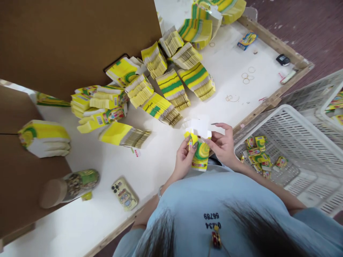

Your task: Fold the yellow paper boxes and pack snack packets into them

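Observation:
My left hand (pixel 184 157) grips a small yellow and green carton (pixel 201 153) in front of my chest, with the thumb on its printed face. White flaps (pixel 199 125) stand out from the carton's far end. My right hand (pixel 222 142) is at the carton's right edge, thumb and fingers around a white flap. Whether the right fingertips press on the flap is hard to see. Just beyond the hands lie bundles of flat, unfolded yellow cartons (pixel 162 109) on the white table (pixel 158 153).
At the right stands a white plastic crate (pixel 302 142) with several folded cartons (pixel 258 150) inside. A phone (pixel 124 193) and a jar (pixel 77 185) lie on the left. Rubber bands (pixel 247 77), a blue box (pixel 247 40) and a black object (pixel 283 60) lie near the wooden edge.

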A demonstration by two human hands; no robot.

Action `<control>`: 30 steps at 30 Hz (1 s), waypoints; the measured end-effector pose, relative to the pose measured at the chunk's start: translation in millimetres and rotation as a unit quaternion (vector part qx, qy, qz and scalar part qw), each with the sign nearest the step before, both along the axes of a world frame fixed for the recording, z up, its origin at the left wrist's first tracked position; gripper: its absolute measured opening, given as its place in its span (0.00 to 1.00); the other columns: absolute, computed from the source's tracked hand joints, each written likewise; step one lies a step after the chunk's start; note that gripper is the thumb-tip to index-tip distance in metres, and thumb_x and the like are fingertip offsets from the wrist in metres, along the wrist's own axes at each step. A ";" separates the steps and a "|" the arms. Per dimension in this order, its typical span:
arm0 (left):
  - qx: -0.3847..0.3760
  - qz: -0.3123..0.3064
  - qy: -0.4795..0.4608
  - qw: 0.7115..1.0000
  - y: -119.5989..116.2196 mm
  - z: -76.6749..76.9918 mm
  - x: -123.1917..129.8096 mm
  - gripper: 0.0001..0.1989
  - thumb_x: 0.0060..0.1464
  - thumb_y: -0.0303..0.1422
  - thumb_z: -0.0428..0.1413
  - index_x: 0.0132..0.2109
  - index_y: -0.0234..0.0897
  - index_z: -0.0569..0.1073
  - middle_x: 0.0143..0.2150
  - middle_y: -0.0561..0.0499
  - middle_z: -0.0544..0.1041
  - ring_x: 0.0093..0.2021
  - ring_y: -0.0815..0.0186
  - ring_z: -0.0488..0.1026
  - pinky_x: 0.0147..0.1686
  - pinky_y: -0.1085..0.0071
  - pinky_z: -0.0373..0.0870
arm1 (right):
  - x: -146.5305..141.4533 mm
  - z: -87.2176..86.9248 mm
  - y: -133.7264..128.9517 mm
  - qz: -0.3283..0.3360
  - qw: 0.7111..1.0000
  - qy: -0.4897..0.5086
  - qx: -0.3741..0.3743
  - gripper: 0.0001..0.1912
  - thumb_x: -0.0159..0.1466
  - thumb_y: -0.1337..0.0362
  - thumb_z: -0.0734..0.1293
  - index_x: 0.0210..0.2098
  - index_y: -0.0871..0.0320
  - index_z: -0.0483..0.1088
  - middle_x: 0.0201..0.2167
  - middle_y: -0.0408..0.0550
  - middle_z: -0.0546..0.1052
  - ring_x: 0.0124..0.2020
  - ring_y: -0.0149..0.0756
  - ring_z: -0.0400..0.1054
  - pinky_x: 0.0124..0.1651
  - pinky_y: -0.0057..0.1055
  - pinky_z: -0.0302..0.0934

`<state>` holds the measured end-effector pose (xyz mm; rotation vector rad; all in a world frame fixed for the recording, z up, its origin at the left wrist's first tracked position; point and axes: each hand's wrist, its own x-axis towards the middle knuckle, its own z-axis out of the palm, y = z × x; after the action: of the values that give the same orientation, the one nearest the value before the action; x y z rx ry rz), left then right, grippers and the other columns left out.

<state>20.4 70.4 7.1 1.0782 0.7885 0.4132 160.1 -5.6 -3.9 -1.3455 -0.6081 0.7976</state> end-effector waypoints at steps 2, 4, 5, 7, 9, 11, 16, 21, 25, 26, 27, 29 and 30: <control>0.020 -0.007 -0.031 0.999 -3.8 -2.1 -1.5 0.44 0.62 0.55 0.57 0.76 0.46 0.48 0.52 0.44 0.83 0.49 0.57 0.82 0.50 0.60 0.78 | -2.9 -1.4 -3.6 -0.033 0.999 -0.041 0.007 0.25 0.62 0.50 0.75 0.51 0.48 0.62 0.38 0.44 0.81 0.36 0.36 0.79 0.44 0.36 0.76; 0.043 -0.023 -0.057 0.997 -6.5 -5.3 -5.0 0.46 0.65 0.52 0.55 0.77 0.48 0.38 0.55 0.43 0.81 0.51 0.58 0.81 0.52 0.60 0.77 | -3.9 -3.0 -7.0 -0.056 0.995 -0.081 0.006 0.19 0.62 0.52 0.76 0.46 0.51 0.69 0.39 0.46 0.81 0.37 0.36 0.79 0.44 0.34 0.75; 0.052 -0.035 -0.067 0.996 -7.3 -7.2 -7.5 0.45 0.66 0.52 0.54 0.77 0.47 0.38 0.54 0.42 0.81 0.50 0.58 0.81 0.52 0.61 0.76 | -3.7 -3.8 -8.8 -0.057 0.994 -0.092 0.005 0.18 0.62 0.53 0.76 0.46 0.52 0.71 0.39 0.47 0.82 0.37 0.36 0.79 0.43 0.33 0.75; 0.057 -0.068 -0.076 0.993 -7.7 -10.8 -13.4 0.41 0.67 0.50 0.53 0.76 0.44 0.43 0.48 0.44 0.82 0.44 0.61 0.81 0.47 0.64 0.76 | -2.2 -5.5 -13.2 -0.039 0.994 -0.101 0.002 0.15 0.63 0.54 0.75 0.46 0.53 0.75 0.39 0.47 0.83 0.36 0.35 0.79 0.40 0.31 0.74; 0.052 -0.102 -0.079 0.990 -7.0 -13.5 -19.2 0.35 0.67 0.47 0.54 0.73 0.41 0.51 0.38 0.50 0.81 0.34 0.65 0.79 0.39 0.70 0.75 | -0.4 -6.7 -17.9 -0.004 0.993 -0.116 -0.009 0.12 0.65 0.54 0.73 0.42 0.54 0.78 0.35 0.46 0.83 0.31 0.33 0.77 0.34 0.28 0.71; 0.051 -0.123 -0.084 0.987 -5.8 -15.0 -23.2 0.26 0.67 0.45 0.55 0.66 0.40 0.61 0.32 0.54 0.78 0.29 0.69 0.74 0.33 0.74 0.71 | 0.3 -7.6 -21.4 0.035 0.990 -0.133 -0.024 0.12 0.67 0.53 0.71 0.34 0.56 0.78 0.28 0.43 0.80 0.26 0.31 0.73 0.28 0.26 0.67; 0.108 -0.074 -0.087 0.988 -6.3 -17.1 -21.6 0.16 0.69 0.44 0.54 0.55 0.39 0.69 0.43 0.47 0.80 0.39 0.67 0.77 0.41 0.72 0.73 | -0.1 -10.0 -20.6 0.026 0.995 -0.098 -0.009 0.12 0.69 0.54 0.69 0.46 0.53 0.77 0.32 0.43 0.81 0.29 0.31 0.74 0.33 0.26 0.69; 0.115 -0.067 -0.048 0.990 -4.1 -15.0 -19.2 0.31 0.69 0.51 0.47 0.71 0.41 0.62 0.54 0.41 0.81 0.39 0.63 0.80 0.36 0.70 0.76 | 17.3 -5.3 -26.1 0.136 0.977 -0.162 0.033 0.15 0.66 0.51 0.72 0.47 0.51 0.80 0.44 0.50 0.85 0.46 0.42 0.80 0.51 0.38 0.75; 0.185 -0.081 -0.017 0.979 2.5 -8.1 -18.3 0.25 0.68 0.49 0.51 0.58 0.36 0.79 0.57 0.40 0.82 0.52 0.58 0.80 0.53 0.65 0.77 | 20.7 6.6 -33.7 0.221 0.971 -0.090 -0.018 0.23 0.61 0.51 0.76 0.53 0.52 0.77 0.52 0.54 0.82 0.50 0.45 0.79 0.51 0.41 0.76; 0.193 -0.077 -0.006 0.978 3.5 -6.8 -17.6 0.25 0.68 0.48 0.52 0.59 0.36 0.79 0.56 0.41 0.82 0.50 0.59 0.81 0.53 0.65 0.77 | 18.2 9.3 -34.0 0.229 0.971 -0.047 -0.047 0.24 0.63 0.54 0.75 0.56 0.52 0.74 0.51 0.54 0.82 0.47 0.42 0.80 0.47 0.39 0.77; 0.198 -0.076 0.004 0.977 4.0 -5.8 -16.9 0.24 0.67 0.48 0.54 0.60 0.36 0.78 0.55 0.41 0.83 0.49 0.60 0.81 0.51 0.66 0.78 | 15.3 11.6 -33.5 0.236 0.969 -0.003 -0.071 0.24 0.63 0.57 0.74 0.58 0.52 0.71 0.49 0.52 0.82 0.44 0.40 0.80 0.44 0.36 0.77; 0.201 -0.077 0.020 0.976 4.1 -5.0 -15.8 0.25 0.66 0.47 0.54 0.61 0.36 0.77 0.53 0.41 0.84 0.46 0.62 0.82 0.47 0.68 0.79 | 11.3 14.8 -31.0 0.250 0.962 0.063 -0.091 0.23 0.63 0.61 0.73 0.56 0.53 0.69 0.45 0.49 0.82 0.40 0.36 0.79 0.42 0.33 0.76; 0.203 -0.080 0.024 0.976 3.9 -5.1 -15.5 0.25 0.66 0.47 0.54 0.61 0.36 0.77 0.53 0.41 0.84 0.45 0.62 0.82 0.46 0.69 0.79 | 11.2 15.7 -29.4 0.254 0.959 0.082 -0.091 0.21 0.62 0.63 0.73 0.54 0.54 0.69 0.43 0.47 0.81 0.40 0.34 0.79 0.43 0.32 0.75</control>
<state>4.9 74.4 2.0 1.5264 0.6679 0.4230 171.3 -35.0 11.9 -1.2843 -0.7752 1.3975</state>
